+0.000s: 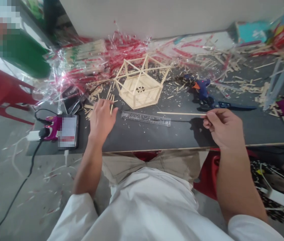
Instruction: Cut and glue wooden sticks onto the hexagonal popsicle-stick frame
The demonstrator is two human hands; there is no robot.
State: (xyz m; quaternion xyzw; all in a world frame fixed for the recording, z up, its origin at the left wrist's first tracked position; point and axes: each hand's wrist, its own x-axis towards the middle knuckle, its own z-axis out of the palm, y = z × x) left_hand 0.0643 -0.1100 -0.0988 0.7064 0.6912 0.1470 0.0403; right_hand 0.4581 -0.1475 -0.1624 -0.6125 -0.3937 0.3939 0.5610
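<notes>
My right hand (pixel 223 125) pinches a thin wooden stick (pixel 179 113) by one end, its other end pointing left above the table. Below that stick lies a clear plastic ruler (pixel 145 118). Fingers apart, my left hand (pixel 103 115) reaches over several short wooden sticks (pixel 111 98) at the left; whether the fingertips touch them I cannot tell. Beyond the ruler stands a six-sided frame (pixel 140 88) built of wooden sticks, with a slatted base and a raised rim. A blue glue gun (pixel 203 90) with an orange tip is behind my right hand.
Plastic wrappers (pixel 126 47) and packs of sticks (pixel 85 53) crowd the back of the dark table (pixel 142 137). At the left edge are a phone (pixel 68 132) and a purple power socket (pixel 53 125) with cables. Stick offcuts (pixel 239 83) litter the right side; a red stool (pixel 6 90) stands left.
</notes>
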